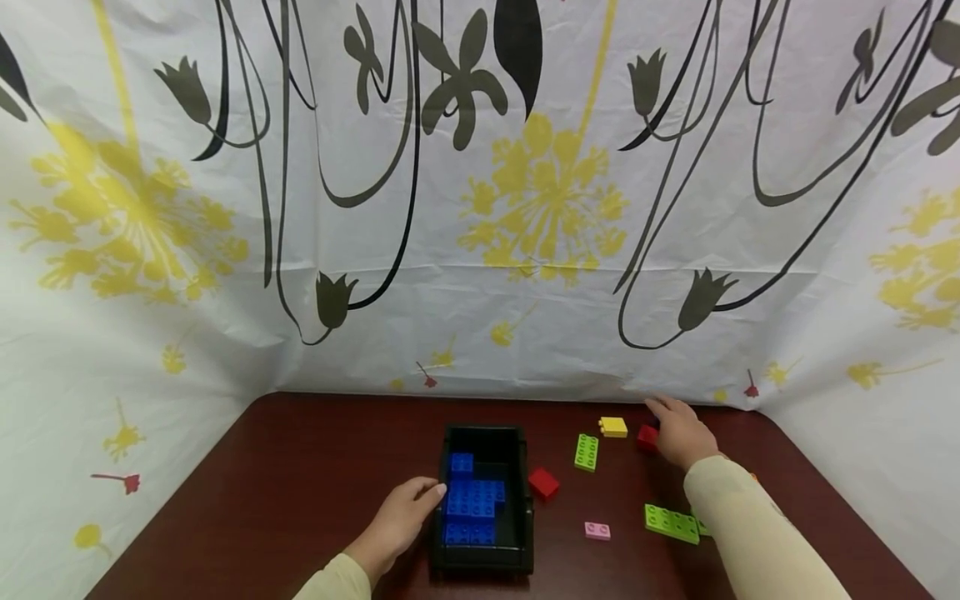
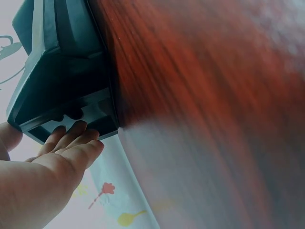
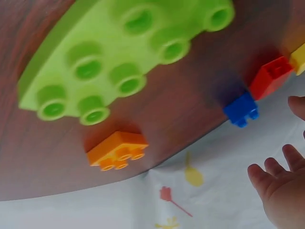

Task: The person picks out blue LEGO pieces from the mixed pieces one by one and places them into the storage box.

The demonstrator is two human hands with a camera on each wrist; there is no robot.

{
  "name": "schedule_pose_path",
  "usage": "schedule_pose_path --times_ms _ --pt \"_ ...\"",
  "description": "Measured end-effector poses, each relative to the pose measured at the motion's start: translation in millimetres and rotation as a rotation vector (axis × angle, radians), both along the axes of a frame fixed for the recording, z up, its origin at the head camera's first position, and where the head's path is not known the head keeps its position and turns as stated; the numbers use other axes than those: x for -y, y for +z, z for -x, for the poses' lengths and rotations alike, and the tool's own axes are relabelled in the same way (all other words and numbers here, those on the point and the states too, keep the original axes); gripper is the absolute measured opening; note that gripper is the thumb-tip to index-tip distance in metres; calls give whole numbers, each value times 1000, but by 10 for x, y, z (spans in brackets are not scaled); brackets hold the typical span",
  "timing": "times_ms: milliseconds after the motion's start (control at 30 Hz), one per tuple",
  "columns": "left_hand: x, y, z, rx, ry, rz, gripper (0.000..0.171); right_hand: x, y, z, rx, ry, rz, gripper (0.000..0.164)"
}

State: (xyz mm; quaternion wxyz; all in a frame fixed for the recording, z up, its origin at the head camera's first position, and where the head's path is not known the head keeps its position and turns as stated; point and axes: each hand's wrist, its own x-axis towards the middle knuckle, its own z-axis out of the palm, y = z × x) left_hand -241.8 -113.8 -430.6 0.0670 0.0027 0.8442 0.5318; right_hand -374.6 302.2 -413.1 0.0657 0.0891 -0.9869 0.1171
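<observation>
A black bin (image 1: pixel 483 562) holds several blue bricks (image 1: pixel 471 500) along its left side. My left hand (image 1: pixel 401 517) grips the bin's left wall, thumb at the rim and fingers against the outer side, as the left wrist view also shows. Farther off, my right hand (image 1: pixel 681 435) reaches over the far right of the table, fingers extended and holding nothing. Close by its fingers lie a red brick (image 3: pixel 270 78) and a small blue brick (image 3: pixel 241 109), side by side. In the head view the hand mostly hides that blue brick.
Between the bin and my right arm lie a red brick (image 1: pixel 543 483), a lime brick (image 1: pixel 587 452), a yellow brick (image 1: pixel 613 427) and a pink brick (image 1: pixel 597 531). Long lime bricks (image 1: pixel 671 523) and an orange brick (image 3: pixel 119 149) lie near my right forearm. A patterned cloth (image 1: pixel 480 350) stands behind the table.
</observation>
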Motion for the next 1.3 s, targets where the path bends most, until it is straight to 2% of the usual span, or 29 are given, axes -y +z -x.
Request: schedule_pose_path --times_ms 233,533,933,1300 --pt "-5 21 2 9 5 1 54 -107 -28 15 53 -29 -40 52" --pt "1 2 13 -2 14 20 53 -176 -97 106 155 -86 -25 52" --pt "3 11 6 13 3 22 54 -192 -223 224 172 -90 -44 47" --pt "3 2 22 11 -5 20 55 -212 -228 327 214 -98 -93 50"
